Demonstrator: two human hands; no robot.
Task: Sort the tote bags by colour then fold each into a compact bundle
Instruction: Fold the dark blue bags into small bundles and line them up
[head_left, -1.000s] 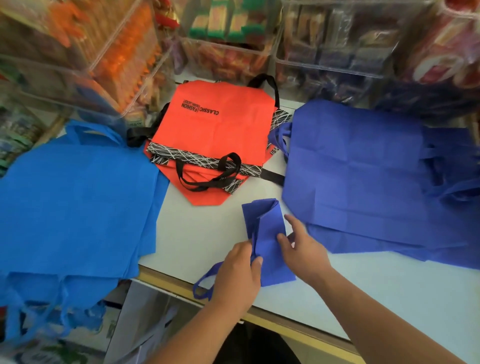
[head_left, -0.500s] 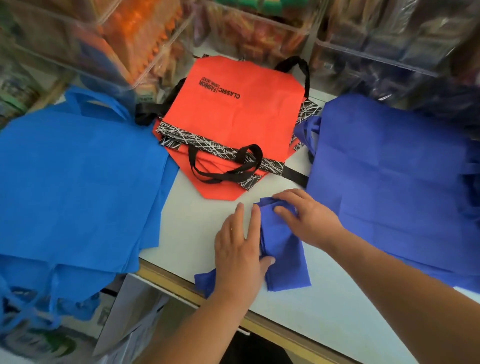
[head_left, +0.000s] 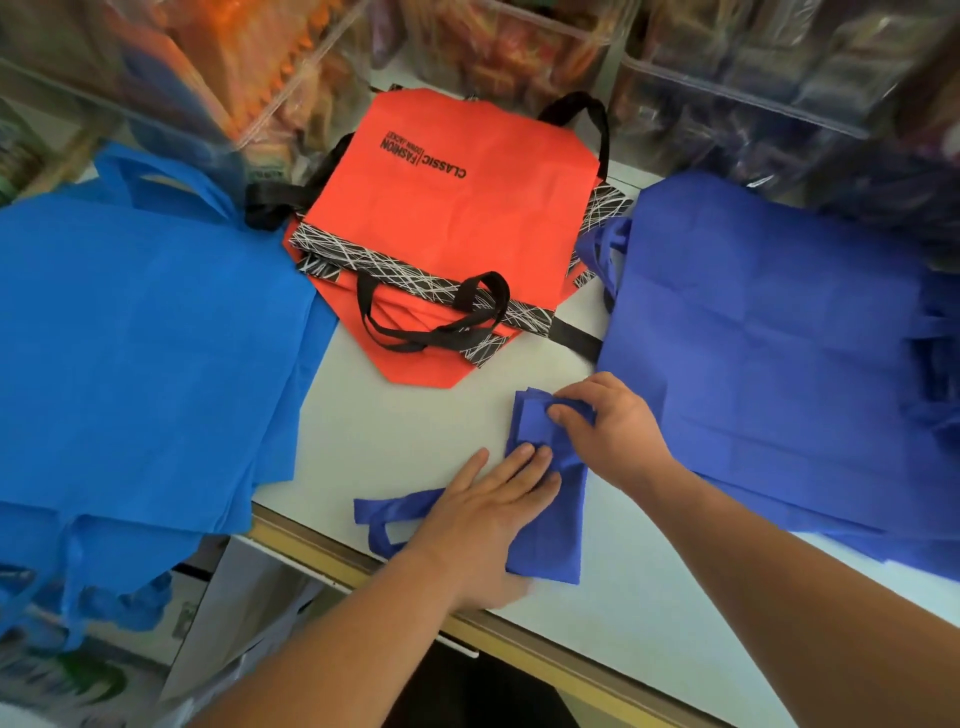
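Sorting looks done. Three colour groups sit apart on the bench (head_left: 426, 415): light-blue pile (head_left: 145, 338) on the left, hanging over the near edge; red bag (head_left: 467, 218) w/ black straps in the middle at the back; dark-blue pile (head_left: 779, 338) on the right. Clear bins (head_left: 727, 78) stand behind, contents too blurred to tell.

The one being worked on is a dark-blue bag (head_left: 556, 540), pulled out to the bare near-centre of the bench, just left of its own pile. That's prob. so it has a flat spot and doesn't get mixed in w/ the others. It's already narrowed to a long strip, far end doubled over, and its handle loop (head_left: 387, 514) trails out left near the bench edge.

L hand (head_left: 488, 514) lies flat across the lower-middle of the strip. Its fingers (head_left: 519, 460) are straight and close together, palm down, gripping nothing, and prob. act as a weight so the folds don't spring open.

R hand (head_left: 618, 436) is at the far end. Its fingers (head_left: 569, 413) are curled over the doubled-over edge, tips on the cloth. It looks like a pinch on the fold; the thumb's mostly hidden, so can't tell how tight.

Judgement: mid-fold, first bundle not finished, handles not tucked in. The rest of the piles are all flat, so most of the folding is left.
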